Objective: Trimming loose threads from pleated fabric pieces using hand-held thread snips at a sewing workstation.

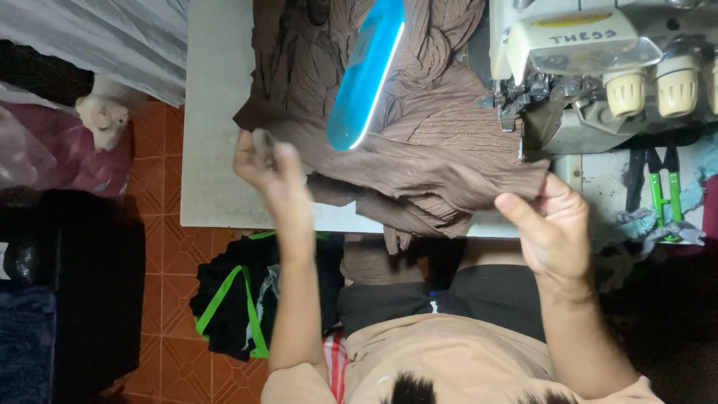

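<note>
A brown pleated fabric [419, 142] lies bunched on the pale sewing table [213, 112]. My left hand [273, 176] is raised at the fabric's left corner, slightly blurred, with its fingers pinching the edge. My right hand [550, 228] grips the fabric's right edge at the table's front, just below the overlock sewing machine [598, 67]. The cloth is stretched between both hands and runs up under the machine's foot area. A long blue lamp [366, 71] hangs over the middle of the fabric.
Green-handled snips [662, 191] and grey scraps [643, 224] lie right of the machine. A small white dog [105, 116] stands on the orange tiled floor at left. A black and green garment [232, 299] sits under the table. Grey cloth [97, 37] hangs top left.
</note>
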